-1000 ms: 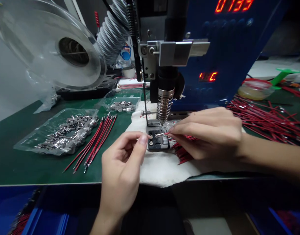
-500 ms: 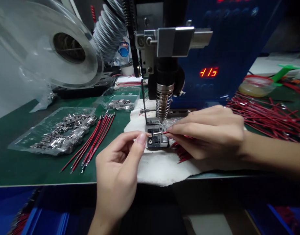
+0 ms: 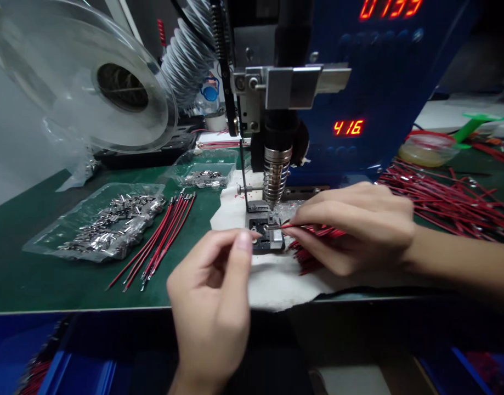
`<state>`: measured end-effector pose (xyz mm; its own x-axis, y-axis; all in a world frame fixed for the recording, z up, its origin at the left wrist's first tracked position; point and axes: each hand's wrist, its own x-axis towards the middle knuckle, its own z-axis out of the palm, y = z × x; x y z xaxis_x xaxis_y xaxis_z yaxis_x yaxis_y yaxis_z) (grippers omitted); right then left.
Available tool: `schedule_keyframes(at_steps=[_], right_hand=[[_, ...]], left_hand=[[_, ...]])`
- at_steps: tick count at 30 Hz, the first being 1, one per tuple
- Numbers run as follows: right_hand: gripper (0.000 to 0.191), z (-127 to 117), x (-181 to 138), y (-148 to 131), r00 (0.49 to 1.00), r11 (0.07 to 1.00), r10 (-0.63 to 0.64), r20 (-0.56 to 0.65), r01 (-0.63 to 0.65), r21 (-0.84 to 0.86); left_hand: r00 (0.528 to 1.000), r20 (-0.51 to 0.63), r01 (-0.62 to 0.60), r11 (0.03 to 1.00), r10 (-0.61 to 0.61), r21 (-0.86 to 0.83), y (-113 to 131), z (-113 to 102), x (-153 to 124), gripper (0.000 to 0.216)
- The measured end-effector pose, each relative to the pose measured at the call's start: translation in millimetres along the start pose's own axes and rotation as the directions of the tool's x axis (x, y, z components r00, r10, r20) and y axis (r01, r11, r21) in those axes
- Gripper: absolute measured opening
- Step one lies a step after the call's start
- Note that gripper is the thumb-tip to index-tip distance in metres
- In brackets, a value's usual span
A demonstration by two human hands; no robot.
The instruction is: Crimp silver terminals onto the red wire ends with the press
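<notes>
Between the thumb and fingers of my right hand (image 3: 354, 225) is a red wire (image 3: 288, 225), pinched close to its end. A small metal terminal (image 3: 271, 227) sits at that end, over the black fixture (image 3: 258, 244) under the machine's spring-wrapped tip (image 3: 277, 175). My left hand (image 3: 214, 291) is at the fixture's left side, thumb and forefinger pressed together. Whatever lies between those fingertips is too small to make out. More red wires (image 3: 307, 258) lie beneath my right hand, partly hidden by it.
On the left are a clear tray (image 3: 91, 249) of metal parts and a bunch of red wires (image 3: 165, 236). A second tray (image 3: 231, 159) stands behind. A large wire pile (image 3: 445, 203) lies right of the blue machine (image 3: 358, 71). White cloth (image 3: 272, 285) covers the bench under the fixture.
My left hand has shifted slightly right, and my right hand also a little right with the wire. The whole view has shifted slightly. The machine's lower red display now reads 416.
</notes>
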<state>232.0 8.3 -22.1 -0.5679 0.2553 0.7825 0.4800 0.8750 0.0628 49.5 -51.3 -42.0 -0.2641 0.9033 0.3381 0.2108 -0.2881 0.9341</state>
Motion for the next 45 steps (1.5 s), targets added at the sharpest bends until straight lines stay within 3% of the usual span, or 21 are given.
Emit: schedule_keyframes(at_steps=[5,8,13,15,20,23,26,28,31,33,39,42,45], right_hand=[[0.006,-3.5,0.9,-2.9,0.996,0.992,-0.046,-0.078,0.055,0.117],[0.007,-4.0,0.8,-3.5,0.986,0.977,-0.1,-0.132,0.123,0.176],[0.006,-2.3,-0.6,-4.7,0.989,0.953,-0.139,-0.056,0.149,0.264],[0.016,-1.8,-0.8,-0.5,0.986,0.938,-0.146,-0.076,0.162,0.306],[0.004,-5.7,3.1,24.3,0.972,0.962,-0.234,0.006,0.231,0.147],[0.021,-11.0,7.1,38.0,0.923,0.962,-0.27,0.275,0.245,0.12],[0.021,-18.2,12.6,44.3,0.863,0.973,-0.196,0.465,0.113,0.2],[0.017,-23.8,17.5,45.8,0.774,0.968,-0.104,0.625,-0.064,0.241],[0.013,-30.9,24.1,47.5,0.579,0.901,-0.042,0.814,-0.33,0.281],[0.013,-32.5,26.1,49.2,0.522,0.868,-0.029,0.853,-0.41,0.28],[0.016,-26.6,24.0,53.5,0.498,0.876,-0.02,0.867,-0.41,0.256],[0.021,-25.2,23.6,53.1,0.491,0.868,-0.019,0.871,-0.425,0.258],[0.024,-24.9,23.9,51.9,0.482,0.86,-0.027,0.876,-0.436,0.266]], left_hand=[[0.961,0.265,-0.067,0.996,0.079,-0.052,12.9,21.6,-15.9,0.013],[0.949,0.308,-0.062,0.997,0.072,-0.041,8.6,28.7,-17.1,0.018],[0.94,0.301,-0.15,0.987,0.162,-0.063,0.8,28.2,-17.9,0.014],[0.949,0.275,-0.153,0.988,0.155,-0.03,5.4,22.5,-19.3,0.016],[0.996,-0.023,-0.075,0.966,0.083,0.246,21.4,-11.4,-5.6,0.027],[0.993,-0.024,-0.087,0.857,0.115,0.508,21.5,-38.3,23.0,0.036],[0.987,0.095,-0.16,0.672,0.133,0.723,17.6,-60.5,57.7,0.037],[0.985,0.146,-0.174,0.538,0.095,0.825,16.4,-71.1,77.1,0.037],[0.978,0.211,-0.195,0.33,-0.011,0.923,16.0,-81.9,95.5,0.039],[0.966,0.254,-0.234,0.248,-0.052,0.94,14.8,-86.5,101.3,0.037],[0.904,0.418,-0.414,0.066,-0.091,0.908,10.4,-91.2,106.5,0.033],[0.907,0.404,-0.407,0.004,-0.122,0.914,8.6,-90.4,109.5,0.034],[0.909,0.407,-0.407,0.014,-0.088,0.913,6.1,-89.2,108.6,0.036]])
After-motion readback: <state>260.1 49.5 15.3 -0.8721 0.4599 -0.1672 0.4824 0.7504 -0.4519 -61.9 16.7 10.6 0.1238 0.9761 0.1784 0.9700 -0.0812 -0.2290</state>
